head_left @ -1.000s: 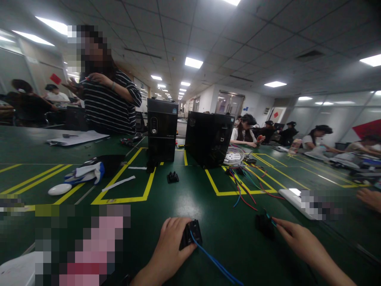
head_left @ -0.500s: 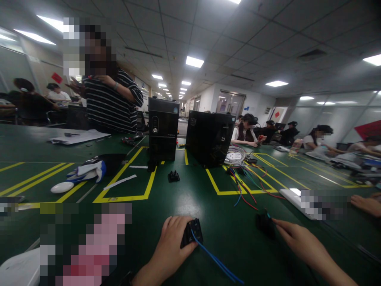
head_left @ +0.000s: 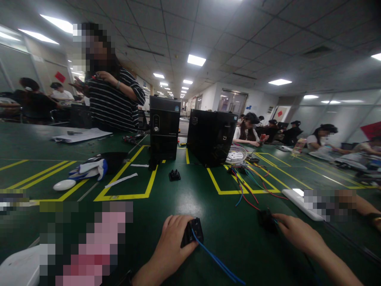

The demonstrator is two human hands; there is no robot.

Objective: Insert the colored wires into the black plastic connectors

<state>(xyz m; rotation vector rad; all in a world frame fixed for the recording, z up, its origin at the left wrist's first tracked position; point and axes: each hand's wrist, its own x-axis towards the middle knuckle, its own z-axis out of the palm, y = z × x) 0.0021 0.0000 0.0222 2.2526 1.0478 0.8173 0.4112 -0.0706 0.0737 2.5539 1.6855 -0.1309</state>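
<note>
My left hand (head_left: 171, 244) is closed around a black plastic socket block (head_left: 196, 230), its fingers over the far side and its thumb at the near edge. Two blue wires (head_left: 222, 265) run out of this block toward the lower right. To the right, my right hand (head_left: 300, 232) pinches a dark, blurred black part (head_left: 266, 219) close to the tabletop; its kind cannot be made out. Beyond my left hand, a small black plug-like piece (head_left: 174, 175) stands on the green table (head_left: 184, 204).
Two black computer towers (head_left: 164, 129) stand at the back. Red, blue and green wires (head_left: 242, 186) lie beside a white basket (head_left: 236, 154). A white power strip (head_left: 300, 203) is at right, near another person's hand (head_left: 349, 198). Gloves (head_left: 89, 169) and a white mouse-like object (head_left: 64, 185) lie left.
The black part in my right hand has turned slightly, and its teal spot no longer shows. My left hand stays on the socket block. The other person's hand at right has moved leftward.
</note>
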